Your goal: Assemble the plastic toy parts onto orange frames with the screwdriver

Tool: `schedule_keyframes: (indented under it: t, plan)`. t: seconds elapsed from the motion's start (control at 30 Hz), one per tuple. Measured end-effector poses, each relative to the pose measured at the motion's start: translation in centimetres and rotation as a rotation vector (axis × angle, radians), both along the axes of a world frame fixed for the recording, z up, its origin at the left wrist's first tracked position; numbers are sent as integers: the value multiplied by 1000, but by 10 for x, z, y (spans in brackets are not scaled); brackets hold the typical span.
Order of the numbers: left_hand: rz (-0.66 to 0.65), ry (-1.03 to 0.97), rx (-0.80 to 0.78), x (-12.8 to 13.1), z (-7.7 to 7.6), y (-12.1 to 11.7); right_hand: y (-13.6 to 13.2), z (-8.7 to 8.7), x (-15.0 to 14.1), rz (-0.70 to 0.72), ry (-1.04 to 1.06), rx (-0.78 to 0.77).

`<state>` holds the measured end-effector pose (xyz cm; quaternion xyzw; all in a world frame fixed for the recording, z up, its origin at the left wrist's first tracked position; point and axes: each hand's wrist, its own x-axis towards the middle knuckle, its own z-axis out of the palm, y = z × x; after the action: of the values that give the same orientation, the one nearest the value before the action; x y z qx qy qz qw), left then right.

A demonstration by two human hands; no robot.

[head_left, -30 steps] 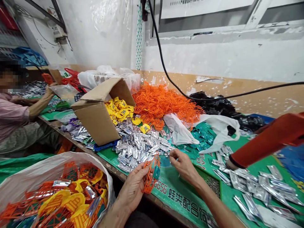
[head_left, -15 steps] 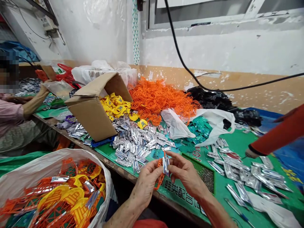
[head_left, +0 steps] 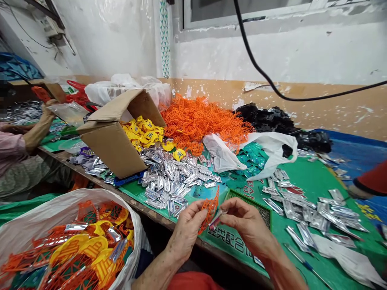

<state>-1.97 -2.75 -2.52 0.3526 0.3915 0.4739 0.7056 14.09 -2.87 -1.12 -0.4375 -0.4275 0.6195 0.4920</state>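
My left hand (head_left: pixel 189 221) grips an orange plastic lattice piece (head_left: pixel 209 211) by its lower part, above the table's front edge. My right hand (head_left: pixel 244 221) pinches a small silver foil packet (head_left: pixel 217 218) between finger and thumb, right up against the lattice. The packet's far end is partly hidden by the fingers. Just beyond both hands lies a large heap of silver foil packets (head_left: pixel 172 181) on a green printed mat (head_left: pixel 305 177).
A white sack (head_left: pixel 75 201) of orange and yellow pieces stands at lower left. Beyond it are a cardboard box (head_left: pixel 109 145), yellow pieces, an orange lattice heap and black scraps. A co-worker's arm (head_left: pixel 33 135) is at left; an orange sleeve (head_left: pixel 373 181) enters at right.
The silver packet has shifted from inside the lattice toward my right hand. The orange sleeve has pulled back to the right edge, and the whole view has drifted slightly.
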Motion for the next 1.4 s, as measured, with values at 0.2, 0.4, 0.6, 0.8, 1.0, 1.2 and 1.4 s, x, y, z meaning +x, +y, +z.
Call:
schedule_keyframes:
  t: [0.2,0.4,0.6,0.8,1.0,1.2,1.4]
  plan:
    - [-168,96,181,-4,7,-4,-11,-4,-1,-99,113,101]
    - [-220,366,493,-15,15,-15,-34,-3,6,-123,-5,344]
    - [-255,611,1094,-10,14,-18,-51,3,14,-182,-311,567]
    - [-229,705,1331,-7,11,-18,-61,-2,16,-215,-344,624]
    - [-256,783,1412,-10,14,-19,-66,-8,18,-225,-303,637]
    - [-311,879,1452,-11,18,-19,-68,-13,18,-244,-281,639]
    - [-222,912,1543,-7,21,-18,-67,-14,15,-274,-243,678]
